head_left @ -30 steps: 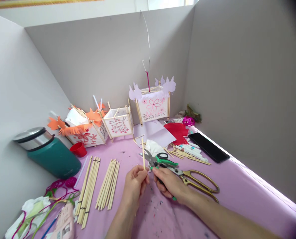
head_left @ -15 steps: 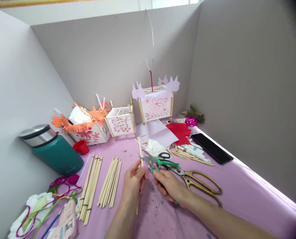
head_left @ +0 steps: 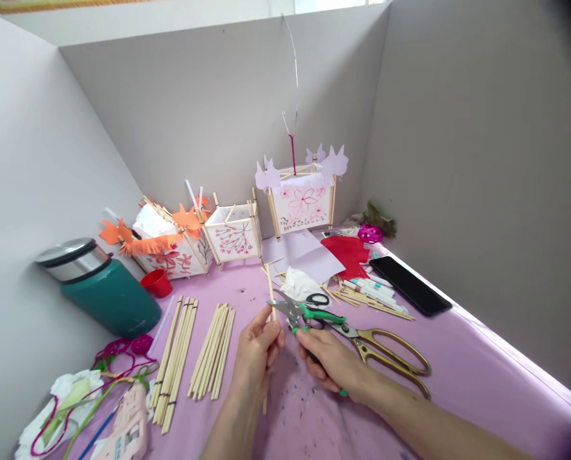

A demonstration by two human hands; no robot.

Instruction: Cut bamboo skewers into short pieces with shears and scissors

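Observation:
A thin wooden stick (head_left: 270, 284) is pinched in my left hand (head_left: 256, 348), its upper end pointing away from me and its lower end showing below the hand. My right hand (head_left: 330, 361) is closed round green-handled pruning shears (head_left: 321, 314). Their parted blades lie at the stick just above my left fingertips; whether they touch it I cannot tell. Just beyond the shears is a black-handled pair of scissors (head_left: 318, 299). Large gold-handled scissors (head_left: 393, 351) rest on the purple cloth by my right wrist. Left of my left hand lies a pile of similar sticks (head_left: 212, 351).
Bundled sticks (head_left: 174, 361), a pink glue gun (head_left: 126, 425) and a teal bottle (head_left: 110, 297) lie at left. Paper lanterns (head_left: 234, 239) stand at the back beside a taller lantern (head_left: 302, 204). Markers (head_left: 371, 292), red paper (head_left: 345, 255) and a black phone (head_left: 410, 285) are at right.
Both hands, the stick and the shears keep almost the same place. The view has shifted very slightly.

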